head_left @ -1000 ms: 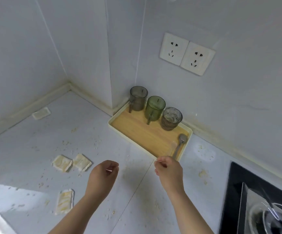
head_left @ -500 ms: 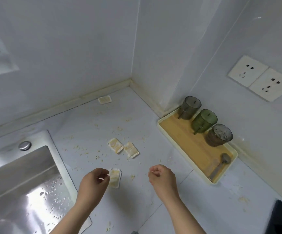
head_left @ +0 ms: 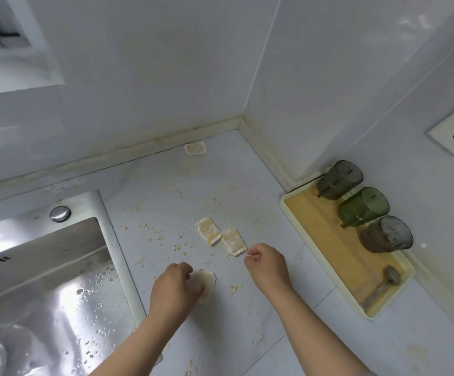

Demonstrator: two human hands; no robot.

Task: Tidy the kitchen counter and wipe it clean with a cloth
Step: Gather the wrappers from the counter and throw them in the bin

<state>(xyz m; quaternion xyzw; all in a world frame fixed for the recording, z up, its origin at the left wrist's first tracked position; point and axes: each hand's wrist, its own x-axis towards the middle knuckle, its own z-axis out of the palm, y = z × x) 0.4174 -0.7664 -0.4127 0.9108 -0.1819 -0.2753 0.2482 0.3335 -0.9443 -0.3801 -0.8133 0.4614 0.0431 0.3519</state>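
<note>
One stainless steel sink (head_left: 43, 267), far left of the cream-rimmed, wood-lined tray (head_left: 326, 240), is cut off by the frame. Four flat cream-yellow sachets lie left of the tray on the crumb-strewn grey counter (head_left: 329, 335). The left hand (head_left: 175, 287) curls its fingers round the nearest sachet (head_left: 208, 284), half hiding it. Two middle sachets (head_left: 208, 230) (head_left: 234, 241) and one far sachet (head_left: 195, 149) lie untouched. Closer to the tray, the right hand (head_left: 268, 267) pinches a pale sliver (head_left: 248, 256) too small to identify. On the tray are three tinted plastic cups (head_left: 338, 180) (head_left: 363, 207) (head_left: 384, 236) and one metal spoon (head_left: 383, 286).
</note>
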